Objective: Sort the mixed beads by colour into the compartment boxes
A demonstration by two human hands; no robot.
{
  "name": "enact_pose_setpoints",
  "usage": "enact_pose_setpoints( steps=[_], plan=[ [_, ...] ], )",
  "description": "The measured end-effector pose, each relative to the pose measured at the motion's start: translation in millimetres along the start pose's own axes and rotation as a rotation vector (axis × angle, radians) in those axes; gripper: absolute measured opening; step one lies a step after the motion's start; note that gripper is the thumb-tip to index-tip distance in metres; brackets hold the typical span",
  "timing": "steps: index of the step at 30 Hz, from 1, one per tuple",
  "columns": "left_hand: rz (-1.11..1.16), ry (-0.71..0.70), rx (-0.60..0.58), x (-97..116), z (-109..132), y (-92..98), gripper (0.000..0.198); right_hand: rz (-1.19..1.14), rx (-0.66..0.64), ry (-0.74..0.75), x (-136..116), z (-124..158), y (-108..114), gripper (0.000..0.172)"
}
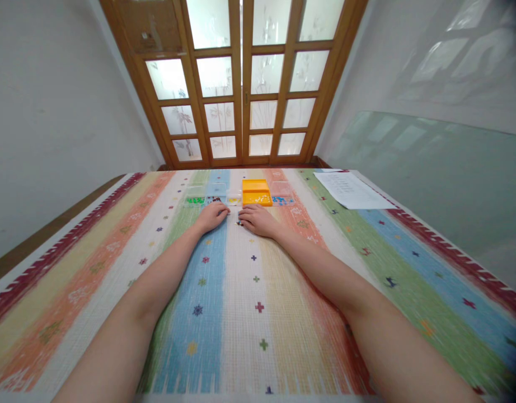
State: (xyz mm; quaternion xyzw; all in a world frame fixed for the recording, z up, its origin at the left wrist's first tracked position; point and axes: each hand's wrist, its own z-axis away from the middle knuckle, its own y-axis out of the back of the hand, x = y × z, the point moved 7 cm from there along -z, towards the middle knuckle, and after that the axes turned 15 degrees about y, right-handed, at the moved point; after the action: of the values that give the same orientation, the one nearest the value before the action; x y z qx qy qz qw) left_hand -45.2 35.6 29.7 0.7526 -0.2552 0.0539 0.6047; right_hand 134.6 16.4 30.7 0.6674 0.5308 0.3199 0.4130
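My left hand [214, 217] rests on the striped tablecloth [241, 291] in front of the small containers, its fingers curled and pressed together. Whatever it may hold is hidden. Close by on the right, my right hand [260, 220] lies palm down, fingers stretched to the left and slightly apart. A tiny dark and light piece [239, 224] is at its fingertips on the cloth; its kind is too small to tell. Beyond the hands are clear trays with green pieces [195, 201], dark pieces [216, 199], yellow pieces [233, 200] and blue pieces [280, 200].
An orange-yellow box [256, 184] with its lid raised holds pale pieces, among the clear trays. Printed paper sheets [350, 190] lie at the table's far right. A glass sheet [442, 179] leans by the right wall, and wood-framed glass doors [246, 101] stand behind the table.
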Motion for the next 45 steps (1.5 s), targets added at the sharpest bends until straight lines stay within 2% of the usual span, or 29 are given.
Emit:
enact_pose_setpoints(
  steps=[8,18,28,41,45],
  plan=[
    [0.005,-0.012,-0.003,2,0,0.2,0.028,0.088,-0.006,0.033,-4,-2,1,0.027],
    [0.004,0.001,-0.019,3,1,0.7,0.028,0.046,-0.024,0.011,-2,1,0,0.028],
    [0.007,-0.010,-0.020,3,1,-0.6,0.028,-0.008,-0.015,0.021,6,4,-12,0.034],
    [0.009,-0.017,-0.025,2,0,-1.9,0.027,-0.036,-0.052,-0.003,6,3,-14,0.038],
    [0.004,-0.023,-0.029,1,0,-3.0,0.029,-0.046,-0.026,0.001,6,3,-14,0.038]
  ],
)
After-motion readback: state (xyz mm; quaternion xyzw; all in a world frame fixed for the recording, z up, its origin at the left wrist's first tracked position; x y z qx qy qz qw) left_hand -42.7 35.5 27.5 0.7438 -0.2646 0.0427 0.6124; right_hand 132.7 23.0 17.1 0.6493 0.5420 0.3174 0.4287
